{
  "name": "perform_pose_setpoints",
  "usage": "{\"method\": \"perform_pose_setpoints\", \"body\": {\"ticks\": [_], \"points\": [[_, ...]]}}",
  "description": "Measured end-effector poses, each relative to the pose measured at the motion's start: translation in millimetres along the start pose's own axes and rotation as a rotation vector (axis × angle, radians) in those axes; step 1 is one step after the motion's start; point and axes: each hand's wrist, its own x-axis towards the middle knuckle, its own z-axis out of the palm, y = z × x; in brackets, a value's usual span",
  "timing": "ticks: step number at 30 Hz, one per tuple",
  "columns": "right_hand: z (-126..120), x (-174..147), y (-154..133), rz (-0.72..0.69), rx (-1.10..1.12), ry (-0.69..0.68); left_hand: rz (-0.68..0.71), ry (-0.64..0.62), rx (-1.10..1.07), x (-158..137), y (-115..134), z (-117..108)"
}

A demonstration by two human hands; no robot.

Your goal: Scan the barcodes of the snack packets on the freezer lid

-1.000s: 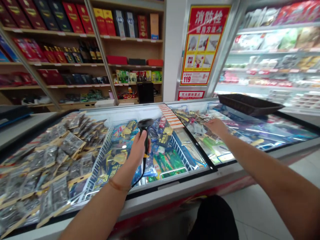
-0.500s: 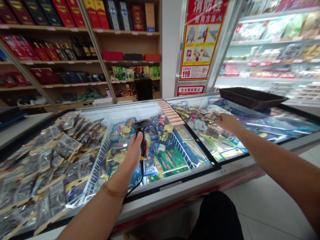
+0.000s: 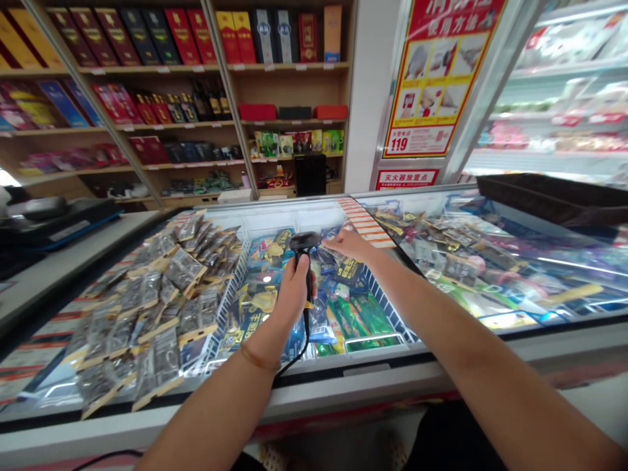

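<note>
My left hand [image 3: 296, 288] is wrapped around the handle of a black barcode scanner [image 3: 304, 241], held upright with its head on top and its cord hanging down. Close to the right of the scanner head is my right hand [image 3: 347, 243], its fingers pinched together; what they hold, if anything, I cannot make out. Both hands are above a white wire basket [image 3: 385, 297] in a chest freezer, filled with blue and green food packets [image 3: 360, 317]. Left of it, many small clear packets with tan cards [image 3: 184, 271] lie heaped on the freezer's glass.
On the freezer's right section lie more small packets [image 3: 461, 268]. A dark brown tray [image 3: 549, 196] rests on the far right edge. Shelves of boxes [image 3: 289, 65] stand behind, beside a red and yellow poster [image 3: 436, 85]. At left is a counter [image 3: 98, 242] with dark equipment.
My right hand has moved left from the packets on the right section to beside the scanner head. The view has turned left; my left hand still holds the scanner.
</note>
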Motion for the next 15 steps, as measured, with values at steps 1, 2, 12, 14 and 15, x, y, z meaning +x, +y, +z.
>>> {"method": "perform_pose_setpoints", "body": {"ticks": [1,2,12,14,15], "points": [[4,1,-3,0.002,0.013,-0.012,0.003,0.004,0.004,0,1,0],[6,2,-4,0.010,0.027,-0.004,0.007,0.008,0.006,0,2,0],[-9,3,47,0.042,-0.018,-0.020,0.012,0.025,0.006,1,3,0],[-6,-1,41,-0.005,-0.023,-0.054,0.008,0.027,0.010,1,2,0],[-4,-2,36,-0.024,-0.008,-0.077,0.006,0.029,0.011,1,2,0]]}}
